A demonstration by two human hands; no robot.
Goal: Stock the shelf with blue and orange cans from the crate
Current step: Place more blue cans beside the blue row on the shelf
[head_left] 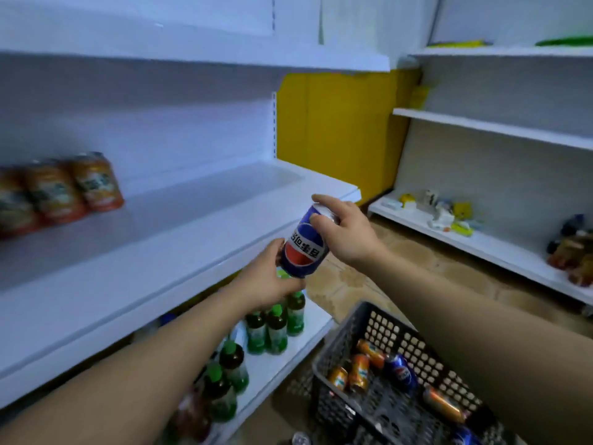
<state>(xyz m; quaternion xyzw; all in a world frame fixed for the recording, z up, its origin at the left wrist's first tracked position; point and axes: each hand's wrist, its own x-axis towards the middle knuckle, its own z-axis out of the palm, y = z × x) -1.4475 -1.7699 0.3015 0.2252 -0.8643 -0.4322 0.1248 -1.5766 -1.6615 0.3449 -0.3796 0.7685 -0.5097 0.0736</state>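
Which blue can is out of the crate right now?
The held blue can: left hand grips its base, right hand its top, beside the shelf edge. The other blue cans lie in the crate.

blue can (305,248): blue, red-white round emblem, white lettering | shelf cans (96,183): orange, blurry green-white labels | shelf (192,226): white | crate (385,332): dark grey, grid of square holes | crate cans (359,372): orange, some blue | bottles (276,329): green caps and labels | wall panel (337,133): yellow
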